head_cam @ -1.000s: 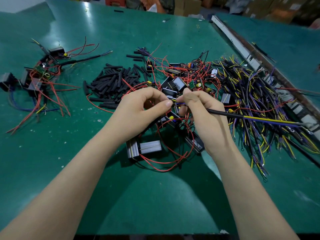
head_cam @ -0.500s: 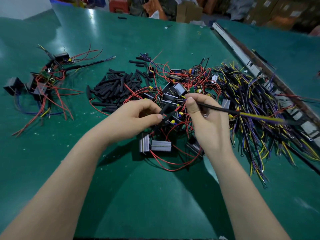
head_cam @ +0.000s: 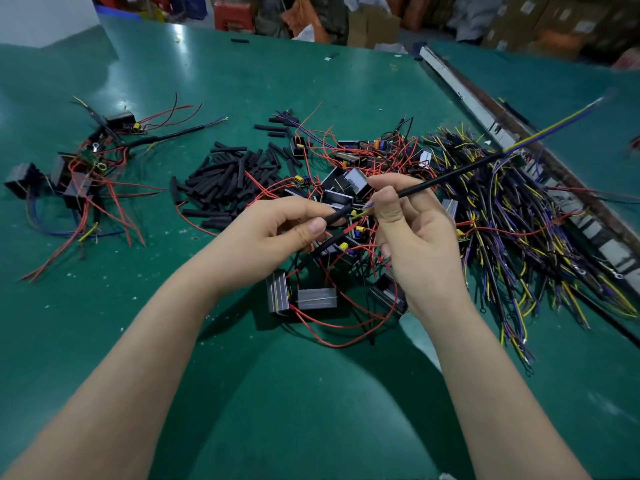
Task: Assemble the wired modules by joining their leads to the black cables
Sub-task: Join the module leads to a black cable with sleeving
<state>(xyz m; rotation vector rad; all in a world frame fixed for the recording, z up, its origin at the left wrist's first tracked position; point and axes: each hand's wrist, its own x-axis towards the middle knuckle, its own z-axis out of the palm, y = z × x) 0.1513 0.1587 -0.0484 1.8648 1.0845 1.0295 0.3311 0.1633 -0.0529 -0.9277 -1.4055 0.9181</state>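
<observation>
My left hand (head_cam: 280, 230) pinches a short black sleeve (head_cam: 337, 216) between thumb and fingers over the table's middle. My right hand (head_cam: 412, 233) pinches a long black cable (head_cam: 446, 178) near its stripped end, whose yellow and purple leads point at the sleeve's mouth. The cable slants up to the right and ends in a blurred yellow and purple tail (head_cam: 554, 124). Under both hands lies a tangle of grey wired modules (head_cam: 317, 297) with red leads (head_cam: 332, 327).
A heap of black sleeve pieces (head_cam: 225, 178) lies left of centre. Several joined modules (head_cam: 79, 174) sit at the far left. A big pile of black, yellow and purple cables (head_cam: 519, 220) fills the right. A metal rail (head_cam: 460, 88) runs along the table's right edge.
My right hand has swung the cable's far end up off the pile. The left hand has brought the sleeve up toward the cable's stripped tip. The view has tilted up a little.
</observation>
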